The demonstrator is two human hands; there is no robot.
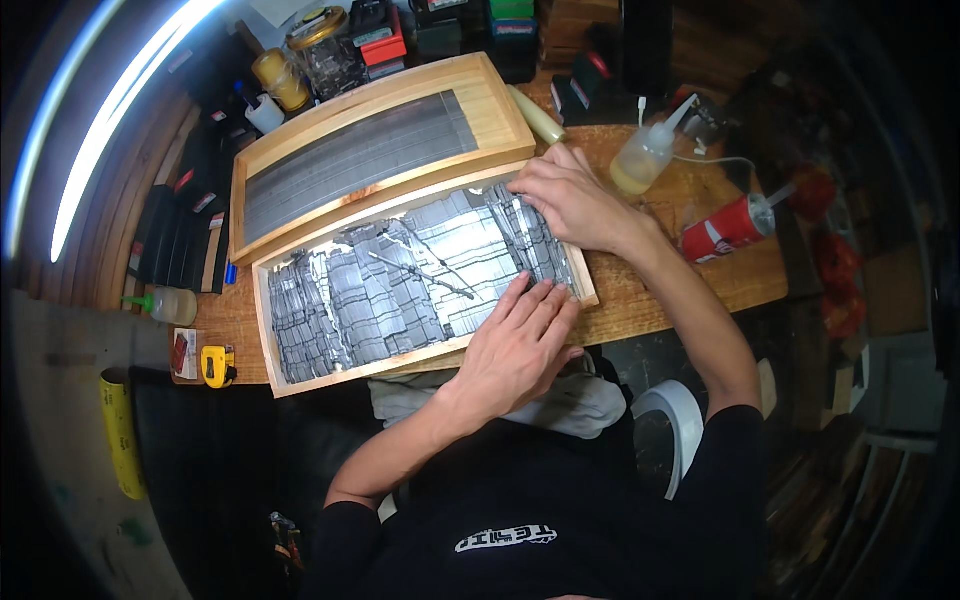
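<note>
A shallow wooden tray lies on the bench before me, filled with overlapping rows of thin grey strips. A few loose narrow slivers rest across its middle. My left hand lies palm down over the tray's near rim, fingers stretched out, fingertips on the strips toward the right end. At the far right corner my right hand has its fingers bent and pressed together over the strips by the far rim. Whatever its fingertips hold, if anything, is hidden. Behind sits a second wooden frame with a flat grey panel.
To the right stand a squeeze bottle of yellowish liquid and a tilted red can. A yellow tape measure and a green-tipped bottle are at the left. Jars and small boxes line the back.
</note>
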